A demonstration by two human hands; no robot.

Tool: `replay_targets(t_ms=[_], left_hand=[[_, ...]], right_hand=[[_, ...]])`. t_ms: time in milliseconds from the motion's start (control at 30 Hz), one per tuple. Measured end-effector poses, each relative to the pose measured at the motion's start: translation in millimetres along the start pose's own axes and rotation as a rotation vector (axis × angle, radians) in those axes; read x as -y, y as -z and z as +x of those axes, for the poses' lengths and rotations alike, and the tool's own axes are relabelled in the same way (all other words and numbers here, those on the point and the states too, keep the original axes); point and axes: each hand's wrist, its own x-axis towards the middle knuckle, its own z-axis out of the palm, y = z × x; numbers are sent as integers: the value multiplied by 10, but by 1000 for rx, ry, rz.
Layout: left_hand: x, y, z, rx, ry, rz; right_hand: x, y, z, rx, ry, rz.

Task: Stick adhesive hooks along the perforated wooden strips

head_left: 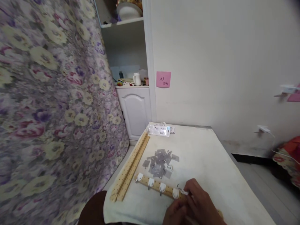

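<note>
A narrow wooden strip with rows of holes (156, 185) lies across the near part of the table, running under both hands. Several white hooks (151, 182) with metal ends sit along it. My right hand (202, 201) pinches another white hook (182, 190) above the strip, its metal end pointing up and left. Close beside it, my left hand (175, 212) is closed at the strip's near edge; its fingertips are partly hidden. Beyond the strip, clear square hook pieces (160, 162) lie in a loose pile.
Two long perforated wooden strips (133, 167) lie along the left edge of the cloth-covered table (194, 150). A clear package (159, 130) rests at the far end. A floral curtain (58, 109) hangs at left, and a white cabinet (137, 109) stands behind.
</note>
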Motion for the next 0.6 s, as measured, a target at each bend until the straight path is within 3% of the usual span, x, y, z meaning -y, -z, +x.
replay_targets(t_ms=[167, 367, 600], left_hand=[[38, -62, 20, -36, 64, -192], [52, -92, 49, -56, 64, -215], [92, -138, 93, -174, 64, -115]], right_hand=[[26, 151, -165, 62, -2, 170], [-58, 246, -273, 80, -33, 321], [-74, 241, -298, 157, -296, 398]])
